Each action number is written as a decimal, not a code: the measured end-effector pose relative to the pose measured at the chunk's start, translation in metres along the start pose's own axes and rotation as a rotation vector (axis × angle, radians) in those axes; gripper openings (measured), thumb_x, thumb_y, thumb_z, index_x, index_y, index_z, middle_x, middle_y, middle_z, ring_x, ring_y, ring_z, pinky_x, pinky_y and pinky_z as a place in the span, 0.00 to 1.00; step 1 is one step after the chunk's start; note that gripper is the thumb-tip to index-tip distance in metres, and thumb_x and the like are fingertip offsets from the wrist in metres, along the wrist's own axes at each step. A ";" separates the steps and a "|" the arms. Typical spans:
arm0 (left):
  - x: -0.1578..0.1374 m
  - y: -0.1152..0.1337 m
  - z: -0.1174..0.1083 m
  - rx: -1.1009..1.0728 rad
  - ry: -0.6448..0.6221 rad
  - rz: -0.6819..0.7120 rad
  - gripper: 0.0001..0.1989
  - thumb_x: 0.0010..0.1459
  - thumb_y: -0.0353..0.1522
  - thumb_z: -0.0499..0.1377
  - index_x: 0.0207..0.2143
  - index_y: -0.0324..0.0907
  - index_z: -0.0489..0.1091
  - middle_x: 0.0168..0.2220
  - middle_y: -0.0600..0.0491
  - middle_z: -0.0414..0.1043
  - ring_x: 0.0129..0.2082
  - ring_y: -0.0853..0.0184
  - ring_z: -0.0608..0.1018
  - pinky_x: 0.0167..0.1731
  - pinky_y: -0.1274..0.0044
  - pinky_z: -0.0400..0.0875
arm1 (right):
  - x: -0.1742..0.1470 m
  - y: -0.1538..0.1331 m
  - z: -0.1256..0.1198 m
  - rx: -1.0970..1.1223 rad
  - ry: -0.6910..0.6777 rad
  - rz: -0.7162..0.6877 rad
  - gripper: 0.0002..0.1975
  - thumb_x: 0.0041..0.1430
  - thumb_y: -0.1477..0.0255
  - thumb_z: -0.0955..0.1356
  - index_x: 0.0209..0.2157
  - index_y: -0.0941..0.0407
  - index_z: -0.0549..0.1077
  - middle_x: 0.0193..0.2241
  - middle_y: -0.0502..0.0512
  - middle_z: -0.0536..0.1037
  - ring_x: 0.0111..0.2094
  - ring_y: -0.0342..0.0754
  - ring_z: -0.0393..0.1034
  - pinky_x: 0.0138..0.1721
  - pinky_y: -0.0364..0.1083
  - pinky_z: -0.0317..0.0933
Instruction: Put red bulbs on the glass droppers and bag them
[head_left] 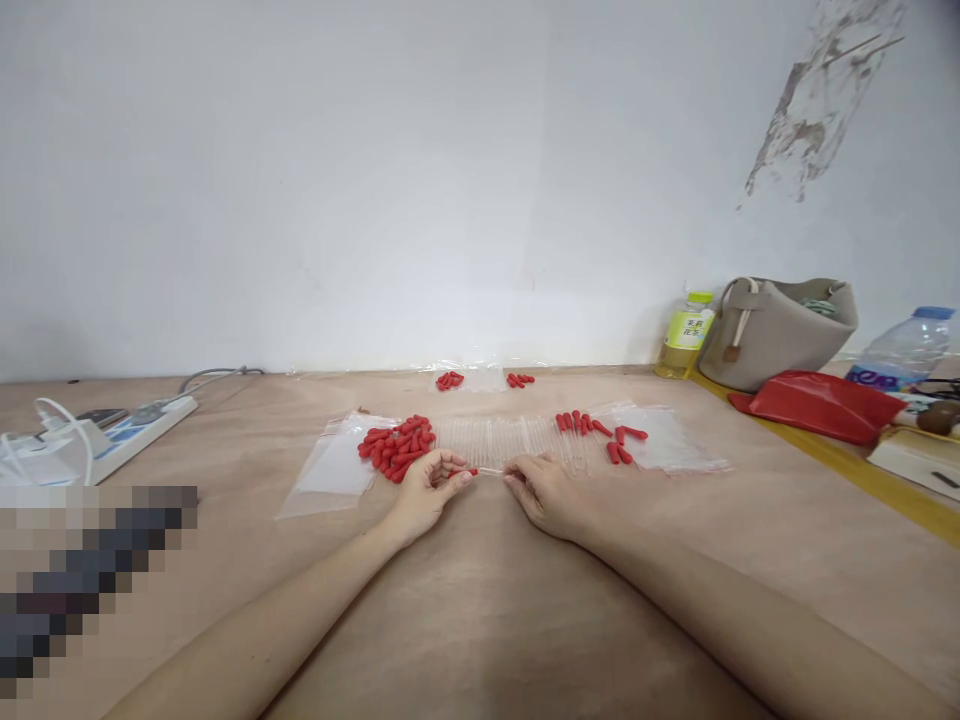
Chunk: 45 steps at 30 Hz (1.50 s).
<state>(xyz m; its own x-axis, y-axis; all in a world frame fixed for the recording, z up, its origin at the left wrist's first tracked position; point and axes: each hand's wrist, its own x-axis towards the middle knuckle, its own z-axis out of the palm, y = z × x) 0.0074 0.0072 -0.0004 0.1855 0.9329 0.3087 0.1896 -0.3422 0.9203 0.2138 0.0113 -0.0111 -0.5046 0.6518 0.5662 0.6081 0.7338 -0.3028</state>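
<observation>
Between my forearms [322, 610], open bench [480, 620] is giving me room to draw back. Ahead, clear tubes [489, 438] are blocking the middle, a red bulb heap [396, 447] is crowding my left grip [427, 492], and scattered bulbs [635, 434] are obstructing the space beyond my right grip [551, 497].

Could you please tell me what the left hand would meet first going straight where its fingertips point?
Beyond the small red rubbery bulb it holds, the left hand would likely meet the thin transparent tube; depth is unclear.
</observation>
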 end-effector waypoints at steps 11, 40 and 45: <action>-0.005 -0.001 0.001 0.341 -0.080 0.129 0.11 0.52 0.36 0.56 0.36 0.41 0.72 0.31 0.53 0.74 0.28 0.67 0.73 0.28 0.79 0.66 | 0.001 -0.002 -0.004 0.039 -0.031 -0.037 0.10 0.60 0.72 0.56 0.35 0.55 0.66 0.31 0.52 0.74 0.31 0.42 0.66 0.37 0.45 0.50; -0.016 0.016 0.002 0.537 -0.261 0.326 0.09 0.56 0.34 0.52 0.31 0.40 0.70 0.27 0.52 0.69 0.28 0.69 0.70 0.29 0.79 0.63 | 0.001 -0.014 -0.009 -0.089 -0.134 -0.089 0.13 0.59 0.72 0.57 0.25 0.56 0.67 0.23 0.49 0.73 0.23 0.40 0.61 0.34 0.45 0.44; -0.016 0.016 0.002 0.575 -0.288 0.358 0.10 0.56 0.34 0.52 0.32 0.39 0.70 0.26 0.52 0.68 0.27 0.69 0.69 0.28 0.78 0.63 | 0.002 -0.017 -0.008 -0.095 -0.186 -0.073 0.13 0.59 0.72 0.57 0.24 0.57 0.66 0.21 0.49 0.72 0.22 0.40 0.61 0.35 0.45 0.45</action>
<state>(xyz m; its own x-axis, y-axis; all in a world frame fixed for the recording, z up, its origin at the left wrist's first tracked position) 0.0099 -0.0137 0.0091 0.5617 0.7138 0.4183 0.5314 -0.6988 0.4789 0.2079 -0.0012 0.0016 -0.6483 0.6285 0.4298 0.6168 0.7645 -0.1875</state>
